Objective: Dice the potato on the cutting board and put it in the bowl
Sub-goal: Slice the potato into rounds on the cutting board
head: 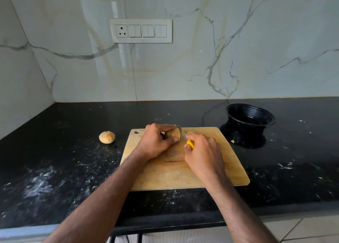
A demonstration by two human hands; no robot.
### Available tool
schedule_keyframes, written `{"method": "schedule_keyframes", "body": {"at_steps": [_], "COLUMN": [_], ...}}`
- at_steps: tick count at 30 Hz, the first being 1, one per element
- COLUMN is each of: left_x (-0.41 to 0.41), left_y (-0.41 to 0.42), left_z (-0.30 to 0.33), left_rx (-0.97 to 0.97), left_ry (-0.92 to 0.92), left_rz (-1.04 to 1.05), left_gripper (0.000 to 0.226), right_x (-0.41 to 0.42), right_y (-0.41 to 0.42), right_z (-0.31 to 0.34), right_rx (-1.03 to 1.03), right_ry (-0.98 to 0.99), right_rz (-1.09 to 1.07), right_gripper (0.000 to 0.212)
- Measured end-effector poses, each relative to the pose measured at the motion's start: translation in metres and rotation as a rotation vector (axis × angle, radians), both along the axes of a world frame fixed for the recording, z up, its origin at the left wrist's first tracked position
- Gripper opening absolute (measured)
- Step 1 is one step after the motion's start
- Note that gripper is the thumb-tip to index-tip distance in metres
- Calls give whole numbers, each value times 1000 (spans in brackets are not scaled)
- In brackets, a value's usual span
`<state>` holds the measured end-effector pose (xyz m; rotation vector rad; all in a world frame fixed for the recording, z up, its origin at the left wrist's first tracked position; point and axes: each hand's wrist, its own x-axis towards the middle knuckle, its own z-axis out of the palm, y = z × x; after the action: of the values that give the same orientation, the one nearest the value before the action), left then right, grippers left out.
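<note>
On the far half of the cutting board (183, 171), the potato (172, 133) lies under the left hand (156, 143), whose fingers curl over its top and whose thumb presses its near side. Just to the right, the right hand (203, 152) grips the yellow handle of a knife (185, 137); the blade stands against the potato's right end. A pale cut piece (189, 132) shows beyond the right hand, mostly hidden. The black bowl (250, 118) sits on the tabletop (64, 169) near the board's far right corner. Another potato (107, 137) rests on the tabletop, off the board's left edge, well apart from both hands.
</note>
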<state>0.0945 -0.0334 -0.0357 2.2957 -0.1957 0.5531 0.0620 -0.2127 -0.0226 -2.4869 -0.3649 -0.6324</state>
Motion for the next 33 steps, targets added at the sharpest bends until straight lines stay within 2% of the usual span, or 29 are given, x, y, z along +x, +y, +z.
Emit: {"method": "schedule_keyframes", "body": {"at_steps": [4,11,19,24,29,33], "left_x": [1,1,2,2,0,-1], "left_y": [0,8,12,11,10,10], "left_z": [0,-2,-1,0,0,2], "left_rx": [-21,-109,-193,-205,-219,-220], "left_ry": [20,54,137,137,139,120], "left_rz": [37,109,48,58,75,88], "left_gripper": [51,52,50,51,51,53], "right_x": [0,0,2,-1,2,0], "right_y": [-1,2,1,5,1,5], "right_z": [3,-4,-5,-3,-5,-4], "right_rx": [42,-19,-79,-60,-98,-90], "right_ry": [-15,44,74,71,72,65], "right_rz": [-6,28,-25,-1,-65,-12], "right_gripper": [30,35,33,33,34,33]}}
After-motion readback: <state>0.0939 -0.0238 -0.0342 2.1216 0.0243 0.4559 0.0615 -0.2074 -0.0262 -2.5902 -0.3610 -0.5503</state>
